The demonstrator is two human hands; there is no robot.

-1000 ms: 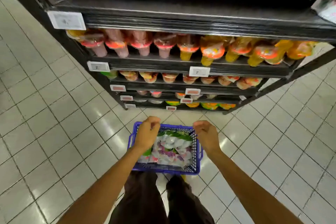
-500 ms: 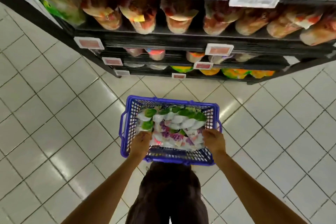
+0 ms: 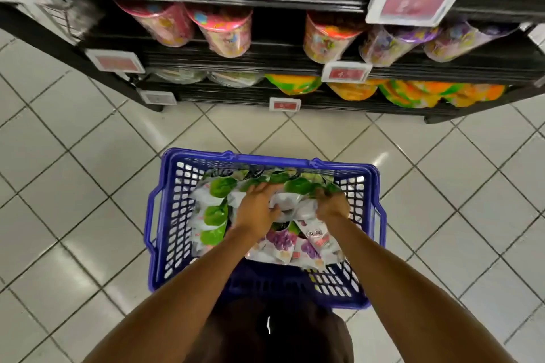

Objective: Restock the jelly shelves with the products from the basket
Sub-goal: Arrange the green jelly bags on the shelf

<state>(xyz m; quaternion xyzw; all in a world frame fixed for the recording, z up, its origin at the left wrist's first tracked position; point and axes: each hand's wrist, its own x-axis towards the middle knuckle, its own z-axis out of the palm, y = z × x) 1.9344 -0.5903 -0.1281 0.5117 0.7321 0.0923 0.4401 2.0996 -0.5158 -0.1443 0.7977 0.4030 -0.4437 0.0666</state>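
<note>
A blue plastic basket [image 3: 165, 215] stands on the tiled floor in front of the black jelly shelves [image 3: 265, 50]. It is filled with white jelly pouches [image 3: 213, 215] printed with green and purple fruit. Both my hands are down inside it. My left hand [image 3: 255, 209] lies on the pouches with fingers spread over a white pack. My right hand [image 3: 331, 203] curls round the top edge of pouches at the basket's far right side. What lies under the hands is hidden.
The lower shelves hold jelly cups with pink lids [image 3: 224, 29], purple-lidded cups [image 3: 392, 44] and orange-green packs [image 3: 413, 93], with red price tags [image 3: 413, 1] on the edges. A gap shows between the pink cups and the cup to the right. My legs are just behind the basket.
The view has dropped lower toward the basket and bottom shelves. Both hands moved from the basket's near edge forward into the pouches.
</note>
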